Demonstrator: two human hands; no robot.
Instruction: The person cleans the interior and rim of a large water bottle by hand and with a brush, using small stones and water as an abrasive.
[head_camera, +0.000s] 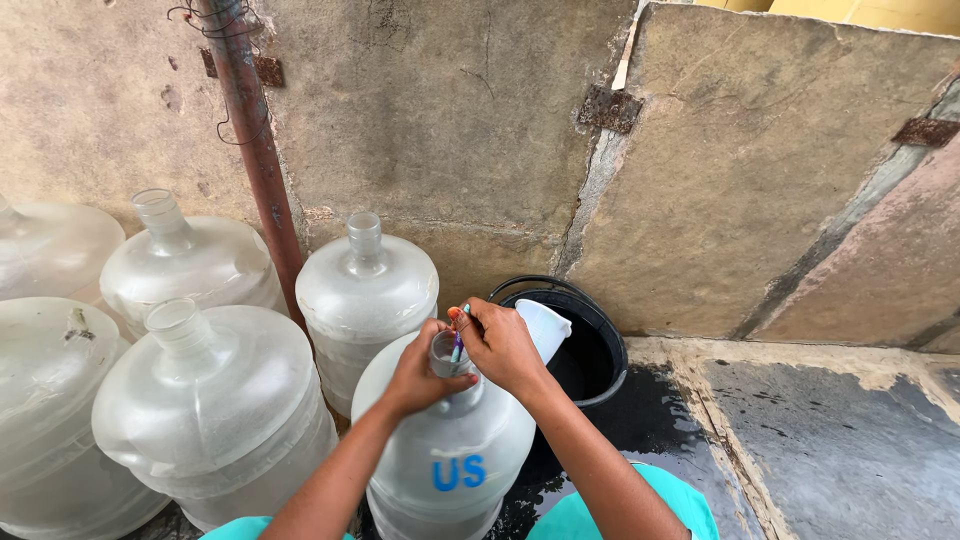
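Note:
A large clear water jug (450, 450) with blue lettering stands upright right below me. My left hand (425, 375) wraps around its narrow neck. My right hand (500, 345) is over the jug's mouth, holding a thin stick-like tool with blue and orange parts (460, 335) that pokes down into the opening. A white plastic jug (545, 328) shows just behind my right hand, over the rim of a black bucket (600, 345); whether the hand also holds it I cannot tell.
Several more empty clear water jugs (215, 400) crowd the left side against a stone wall (450, 130). A rusty vertical pipe (255, 150) runs down the wall. The concrete floor (800, 440) at right is wet near the bucket.

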